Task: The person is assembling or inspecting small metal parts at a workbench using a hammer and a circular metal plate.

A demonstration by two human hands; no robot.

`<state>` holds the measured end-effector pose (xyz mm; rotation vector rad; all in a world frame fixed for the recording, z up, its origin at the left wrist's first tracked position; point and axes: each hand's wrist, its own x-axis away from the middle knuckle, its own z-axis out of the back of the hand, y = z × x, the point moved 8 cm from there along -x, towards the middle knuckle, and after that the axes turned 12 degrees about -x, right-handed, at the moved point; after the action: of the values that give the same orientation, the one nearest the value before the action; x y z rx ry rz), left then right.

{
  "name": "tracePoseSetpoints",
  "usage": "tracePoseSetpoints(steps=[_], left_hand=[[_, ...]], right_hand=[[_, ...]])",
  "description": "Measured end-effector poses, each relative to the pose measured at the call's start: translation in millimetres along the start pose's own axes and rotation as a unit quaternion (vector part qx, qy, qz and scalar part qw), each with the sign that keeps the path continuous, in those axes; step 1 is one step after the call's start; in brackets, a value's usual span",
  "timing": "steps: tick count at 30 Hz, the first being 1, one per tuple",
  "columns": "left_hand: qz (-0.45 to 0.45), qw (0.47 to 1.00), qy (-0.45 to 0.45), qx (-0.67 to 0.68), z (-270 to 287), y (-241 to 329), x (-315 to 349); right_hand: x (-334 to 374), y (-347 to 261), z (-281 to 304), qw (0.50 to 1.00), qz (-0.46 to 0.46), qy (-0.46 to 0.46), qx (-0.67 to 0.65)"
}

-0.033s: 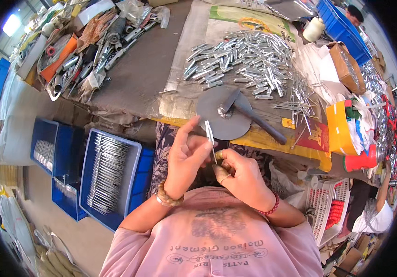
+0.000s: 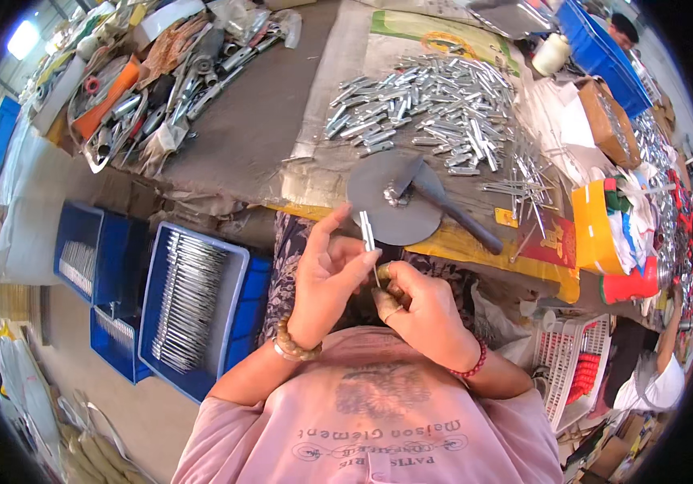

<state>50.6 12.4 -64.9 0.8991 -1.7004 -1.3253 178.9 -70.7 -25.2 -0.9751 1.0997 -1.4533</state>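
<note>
A short shiny metal tube [image 2: 367, 231] stands nearly upright between the thumb and fingers of my left hand [image 2: 320, 278]. Just below it, my right hand [image 2: 427, 308] pinches a thin metal rod [image 2: 376, 277], whose upper end meets the tube's lower end. Whether the rod goes inside cannot be made out. Both hands are close together over my lap, in front of the bench edge. Beyond them lies a round dark plate [image 2: 375, 208] with a hammer [image 2: 459, 219] resting across it.
Behind the plate is a heap of metal tubes [image 2: 423, 97], with loose thin rods [image 2: 524, 187] to its right. Blue bins [image 2: 243, 323] holding rows of metal pieces stand low at left. Mixed tools [image 2: 193, 77] crowd the far left. A white basket [image 2: 552, 363] sits at right.
The whole view has shifted very slightly. Both hands keep their grip, and the thin rod shows a little less between them.
</note>
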Motion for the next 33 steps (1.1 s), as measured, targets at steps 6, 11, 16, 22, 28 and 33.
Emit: tracePoseSetpoints(steps=[6,11,16,22,28,33], left_hand=[[-0.027,0.998,0.056,0.030,42,3,3],[-0.005,0.972,0.229,-0.055,155,-23,16],[0.099,0.908,0.394,-0.101,290,-101,42],[0.143,0.844,0.484,-0.181,400,-148,52],[0.173,0.793,0.509,-0.289,442,-142,36],[0.179,0.753,0.512,-0.373,454,-145,27]], right_hand=[[-10,-8,9,0.999,0.018,-0.011,0.026],[-17,13,58,0.988,-0.041,0.115,-0.097],[-25,19,61,0.984,-0.039,0.115,-0.133],[-22,27,62,0.985,-0.034,0.121,-0.122],[-22,22,62,0.986,-0.014,0.112,-0.126],[-21,24,67,0.986,-0.024,0.112,-0.121]])
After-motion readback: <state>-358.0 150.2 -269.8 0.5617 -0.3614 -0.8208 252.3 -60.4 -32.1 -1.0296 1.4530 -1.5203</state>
